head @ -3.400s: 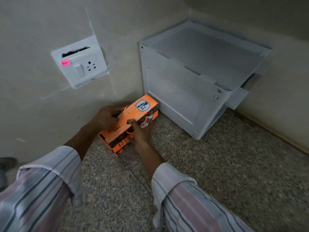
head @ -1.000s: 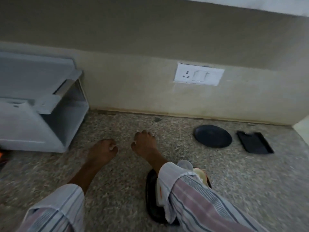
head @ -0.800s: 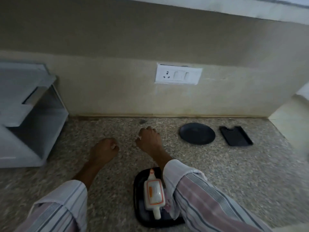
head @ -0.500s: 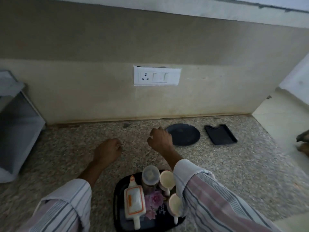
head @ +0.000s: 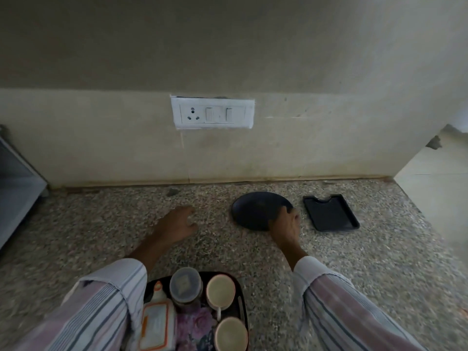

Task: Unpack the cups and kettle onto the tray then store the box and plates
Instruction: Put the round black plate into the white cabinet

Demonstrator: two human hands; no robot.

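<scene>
A round black plate (head: 255, 210) lies on the speckled counter near the wall. My right hand (head: 285, 228) rests on its near right rim, fingers curled over the edge. To the right lies a rectangular black plate (head: 330, 216). My left hand (head: 176, 225) hovers over bare counter left of the round plate, fingers loosely bent, holding nothing. At the bottom stands a black tray (head: 240, 297) with a white and orange kettle (head: 157, 325), two cream cups (head: 220, 291) (head: 231, 334) and a lidded jar (head: 186, 283). The orange box is out of view.
A white switchboard (head: 212, 113) sits on the wall above the counter. A white cabinet (head: 15, 188) shows at the left edge. The counter (head: 379, 262) ends at the right, with pale floor (head: 435, 178) beyond.
The view swung right, away from the orange box and the white cabinet. My right hand reached forward and right onto the round plate's rim. My left hand followed to the right.
</scene>
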